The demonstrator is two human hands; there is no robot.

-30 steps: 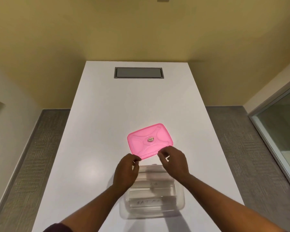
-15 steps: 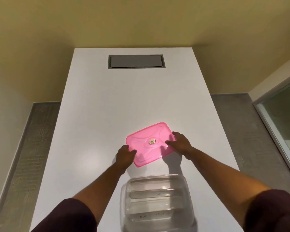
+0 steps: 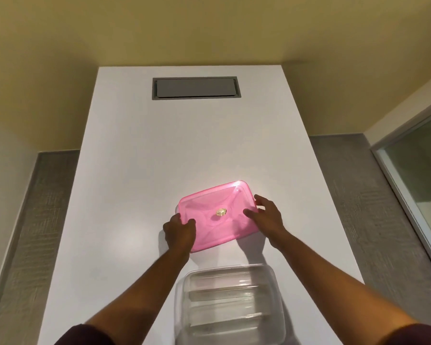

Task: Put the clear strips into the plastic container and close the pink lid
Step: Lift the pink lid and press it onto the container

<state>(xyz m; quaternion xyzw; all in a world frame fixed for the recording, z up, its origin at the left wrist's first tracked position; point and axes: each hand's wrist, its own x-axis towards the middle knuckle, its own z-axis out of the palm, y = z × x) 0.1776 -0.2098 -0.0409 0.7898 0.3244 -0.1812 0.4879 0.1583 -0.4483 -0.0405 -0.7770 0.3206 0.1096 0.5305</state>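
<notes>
The pink lid (image 3: 217, 215), rectangular with a small gold valve in its middle, is held over the white table beyond the container. My left hand (image 3: 179, 231) grips its near left corner. My right hand (image 3: 265, 215) holds its right edge, thumb on top. Its near edge looks lifted off the table. The clear plastic container (image 3: 229, 306) stands open near the table's front edge, between my forearms. Several clear strips (image 3: 224, 295) lie across its bottom.
The white table (image 3: 135, 170) is long and narrow, with a grey recessed cable hatch (image 3: 195, 87) at its far end. Grey carpet runs along both sides. A glass panel (image 3: 418, 185) stands at the right.
Both hands left the container and reached forward to the pink lid, then closed on its left corner and right edge. The lid now tilts up slightly. The view has shifted.
</notes>
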